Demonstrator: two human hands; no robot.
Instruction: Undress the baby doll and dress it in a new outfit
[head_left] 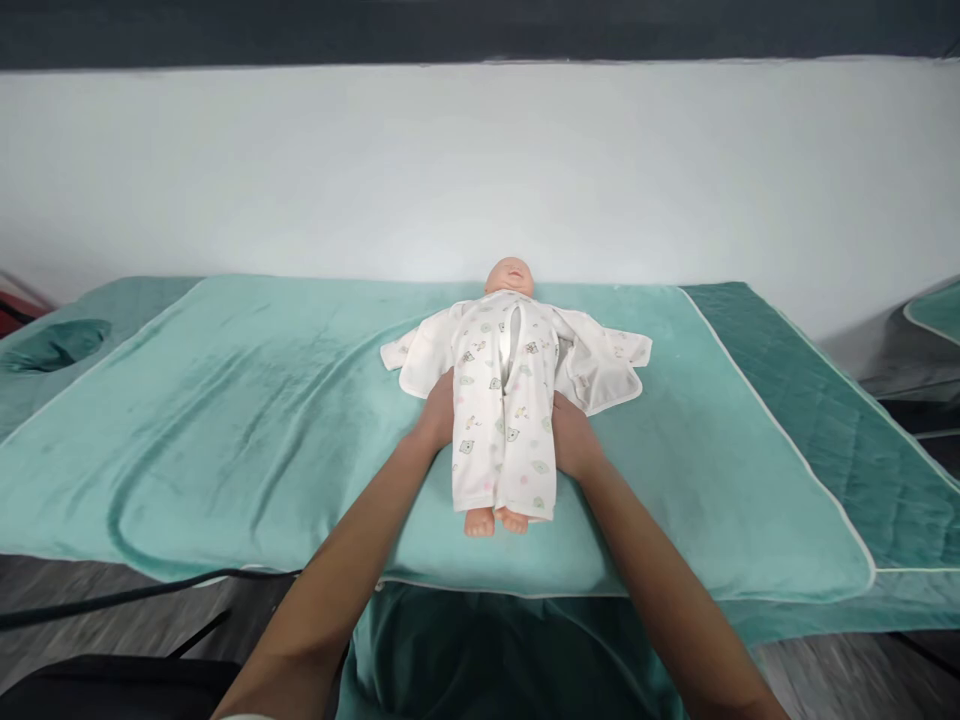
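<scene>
A baby doll (510, 275) lies on its back on the bed, head toward the wall and bare feet toward me. Printed white baby trousers (504, 430) cover its legs and reach up over its chest. Under them a white baby jacket (431, 350) is spread out, with both sleeves stretched to the sides. My left hand (439, 412) is at the left edge of the trousers, its fingers hidden beneath or behind the cloth. On the other side my right hand (574, 437) reaches in the same way, fingers also out of sight. Whether either hand grips anything does not show.
A turquoise cover (300, 420) with pale piping lies over the padded massage bed (847, 420). The bed has a face hole (56, 345) at its left end. Behind it rises a white wall (480, 170). A black seat (120, 688) stands at lower left.
</scene>
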